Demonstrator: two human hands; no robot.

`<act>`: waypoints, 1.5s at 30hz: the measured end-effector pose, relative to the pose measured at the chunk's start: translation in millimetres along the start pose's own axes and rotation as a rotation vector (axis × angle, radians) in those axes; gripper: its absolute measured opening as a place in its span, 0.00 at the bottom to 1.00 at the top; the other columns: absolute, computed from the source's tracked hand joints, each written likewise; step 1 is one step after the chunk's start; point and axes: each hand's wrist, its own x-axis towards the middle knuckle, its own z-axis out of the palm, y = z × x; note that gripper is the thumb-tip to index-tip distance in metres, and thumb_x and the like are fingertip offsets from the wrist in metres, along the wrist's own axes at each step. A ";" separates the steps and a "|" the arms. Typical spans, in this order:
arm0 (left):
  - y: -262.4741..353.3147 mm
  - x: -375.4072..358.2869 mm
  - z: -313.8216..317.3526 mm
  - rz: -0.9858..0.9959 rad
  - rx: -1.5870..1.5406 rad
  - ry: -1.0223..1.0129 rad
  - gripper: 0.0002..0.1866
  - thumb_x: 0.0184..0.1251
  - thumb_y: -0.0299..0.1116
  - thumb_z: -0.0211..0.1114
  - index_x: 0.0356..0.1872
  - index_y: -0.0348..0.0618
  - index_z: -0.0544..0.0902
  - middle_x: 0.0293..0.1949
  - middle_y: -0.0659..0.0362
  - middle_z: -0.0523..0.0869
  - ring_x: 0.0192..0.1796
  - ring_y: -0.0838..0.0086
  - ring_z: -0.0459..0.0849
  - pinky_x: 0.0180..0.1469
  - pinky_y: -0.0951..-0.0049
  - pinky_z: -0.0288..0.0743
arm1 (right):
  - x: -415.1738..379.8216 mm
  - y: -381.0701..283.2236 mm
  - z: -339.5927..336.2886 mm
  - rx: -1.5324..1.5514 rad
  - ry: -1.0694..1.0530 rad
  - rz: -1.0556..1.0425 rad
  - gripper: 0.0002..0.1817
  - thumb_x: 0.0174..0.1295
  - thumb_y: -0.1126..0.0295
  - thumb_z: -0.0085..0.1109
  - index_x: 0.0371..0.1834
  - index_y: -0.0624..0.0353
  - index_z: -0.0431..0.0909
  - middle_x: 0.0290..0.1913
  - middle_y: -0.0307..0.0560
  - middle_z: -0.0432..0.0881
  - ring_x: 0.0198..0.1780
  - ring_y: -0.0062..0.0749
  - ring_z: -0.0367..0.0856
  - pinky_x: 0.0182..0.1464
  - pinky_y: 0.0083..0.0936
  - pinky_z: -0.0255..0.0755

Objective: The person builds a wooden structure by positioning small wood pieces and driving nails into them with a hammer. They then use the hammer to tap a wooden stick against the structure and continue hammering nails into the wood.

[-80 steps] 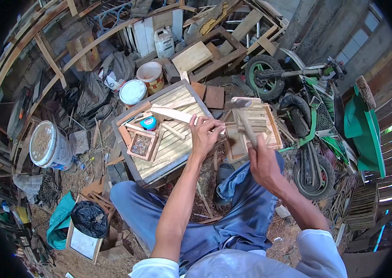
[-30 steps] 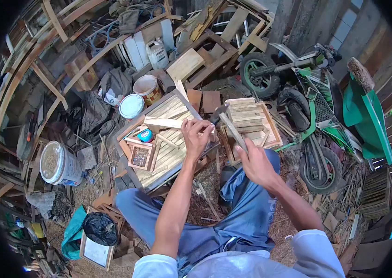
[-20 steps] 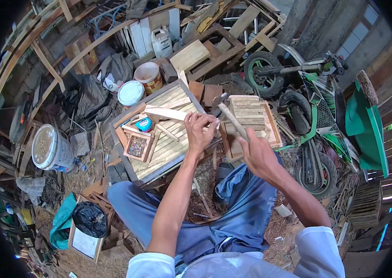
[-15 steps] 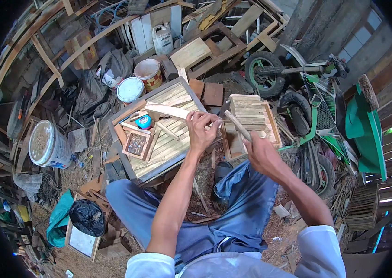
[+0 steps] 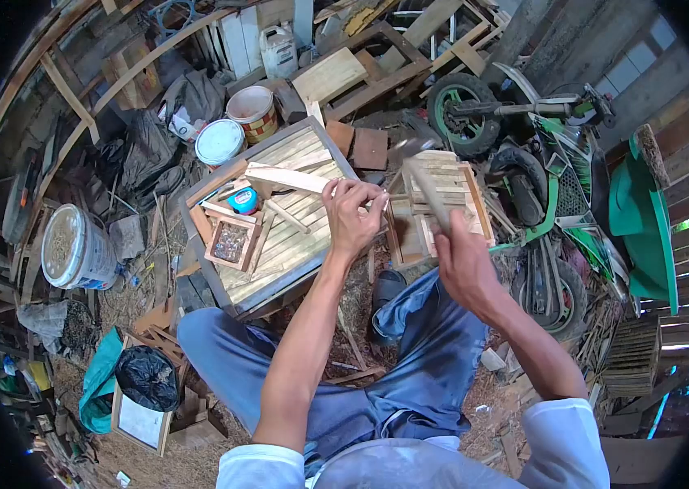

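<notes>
My left hand [image 5: 354,213] is closed on a pale wooden strip [image 5: 286,178], which reaches left over the slatted wooden panel [image 5: 295,257]. Something small and pale shows at its fingertips, too small to name. My right hand [image 5: 467,257] grips the wooden handle of a hammer [image 5: 428,189]; its head is raised and smeared by motion. Beneath the hammer is a slatted wooden box [image 5: 446,196] with an open front part. On the panel lie a blue tape measure [image 5: 242,200], a small wooden tray of nails [image 5: 231,243] and a loose stick [image 5: 287,217].
A green motorbike [image 5: 552,183] stands at the right, near a green wheelbarrow [image 5: 642,220]. Paint buckets [image 5: 220,142] and a larger white bucket [image 5: 79,248] are on the left. Scrap wood is piled at the back, and a black bag [image 5: 147,381] sits at lower left.
The hammer has swung upward, its head now higher and blurred. My left hand keeps hold of the strip. The whole view has shifted slightly.
</notes>
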 end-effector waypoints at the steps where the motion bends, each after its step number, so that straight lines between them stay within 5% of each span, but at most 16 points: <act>1: -0.2 0.7 -0.9 0.002 0.004 -0.001 0.05 0.56 0.34 0.70 0.26 0.47 0.84 0.31 0.67 0.87 0.43 0.72 0.81 0.64 0.59 0.54 | 1.1 10.4 4.7 -0.067 -0.035 -0.027 0.11 0.71 0.67 0.48 0.42 0.64 0.62 0.21 0.73 0.76 0.29 0.74 0.76 0.31 0.58 0.67; 20: -4.6 -5.5 -4.6 0.042 0.050 -0.010 0.05 0.55 0.33 0.72 0.24 0.48 0.85 0.33 0.67 0.88 0.43 0.74 0.80 0.61 0.63 0.55 | 1.1 22.8 13.5 -0.234 -0.103 -0.114 0.11 0.72 0.67 0.47 0.41 0.64 0.63 0.20 0.72 0.75 0.28 0.73 0.76 0.31 0.59 0.65; 27: -2.8 -7.0 -3.9 0.056 0.002 0.023 0.05 0.56 0.34 0.71 0.24 0.48 0.85 0.32 0.66 0.87 0.42 0.72 0.80 0.61 0.62 0.55 | -3.9 -14.6 1.2 0.012 0.022 -0.020 0.11 0.72 0.66 0.47 0.42 0.63 0.62 0.21 0.73 0.75 0.28 0.73 0.76 0.30 0.60 0.65; 32: -4.4 -4.2 -4.0 0.022 -0.007 -0.018 0.06 0.56 0.36 0.71 0.26 0.47 0.84 0.33 0.66 0.87 0.44 0.71 0.80 0.63 0.59 0.54 | 2.0 1.0 0.7 -0.187 -0.139 -0.046 0.11 0.71 0.68 0.47 0.42 0.65 0.61 0.21 0.73 0.75 0.29 0.75 0.75 0.31 0.59 0.66; 36: -1.7 -6.4 -4.2 0.023 -0.017 -0.003 0.06 0.57 0.35 0.71 0.26 0.47 0.84 0.32 0.66 0.87 0.44 0.71 0.80 0.63 0.60 0.54 | -5.2 -9.9 7.1 -0.069 0.072 -0.108 0.10 0.71 0.69 0.46 0.41 0.66 0.61 0.21 0.72 0.75 0.29 0.74 0.76 0.32 0.60 0.66; 39: -0.6 -1.5 -8.0 0.040 0.000 -0.012 0.05 0.56 0.33 0.71 0.27 0.47 0.85 0.32 0.66 0.87 0.45 0.71 0.81 0.63 0.61 0.54 | 2.0 11.1 8.0 -0.201 -0.139 -0.059 0.10 0.71 0.69 0.47 0.42 0.66 0.61 0.21 0.72 0.75 0.29 0.73 0.76 0.32 0.60 0.65; 45: -2.5 -6.0 -2.9 0.038 0.020 0.000 0.06 0.55 0.35 0.72 0.26 0.46 0.84 0.32 0.66 0.87 0.45 0.71 0.81 0.62 0.62 0.55 | -1.6 -9.1 -1.1 -0.077 -0.017 -0.054 0.12 0.70 0.67 0.48 0.41 0.67 0.61 0.22 0.74 0.75 0.29 0.75 0.76 0.33 0.60 0.67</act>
